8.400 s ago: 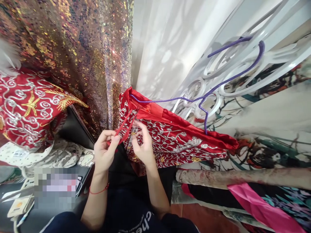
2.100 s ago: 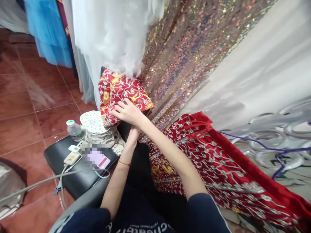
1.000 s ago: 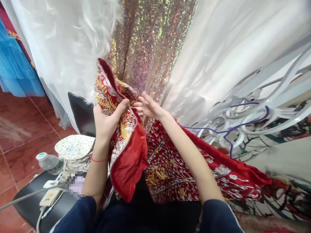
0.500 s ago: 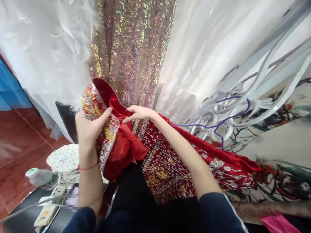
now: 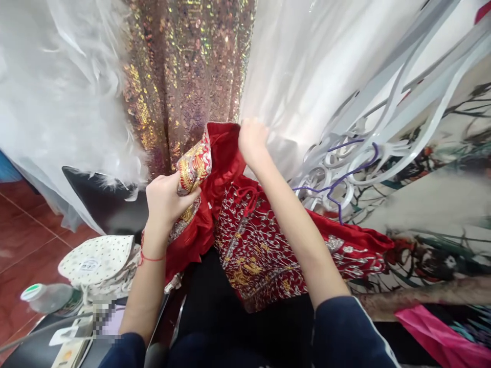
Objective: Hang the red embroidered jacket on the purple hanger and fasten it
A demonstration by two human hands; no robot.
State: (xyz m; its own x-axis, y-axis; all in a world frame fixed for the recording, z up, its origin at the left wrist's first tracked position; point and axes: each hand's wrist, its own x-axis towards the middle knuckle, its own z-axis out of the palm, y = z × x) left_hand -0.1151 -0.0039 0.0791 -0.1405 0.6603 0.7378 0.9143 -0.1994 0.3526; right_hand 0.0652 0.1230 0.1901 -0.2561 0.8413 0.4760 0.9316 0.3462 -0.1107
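Observation:
My left hand (image 5: 164,202) is closed around the gold-and-silver embroidered edge of a red embroidered garment (image 5: 226,148), its fingers partly hidden. My right hand (image 5: 253,138) grips the upper right edge of that garment, so its plain red lining stands stretched between both hands. Across my lap lies a dark red piece with silver and gold embroidery (image 5: 264,260), with a red tie near its top left. Over its upper edge shows a purple hanger (image 5: 333,186).
Gold sequined fabric (image 5: 192,66) and white feathered fabric (image 5: 65,102) hang ahead. White scrolled metalwork (image 5: 414,138) stands at the right. On the left are a black chair (image 5: 103,204), a dotted white cloth item (image 5: 99,260), a bottle (image 5: 49,298) and a power strip (image 5: 71,352).
My right hand has moved up and right, pulling the garment's edge with it and spreading the lining. My left hand has shifted right, still holding the embroidered edge.

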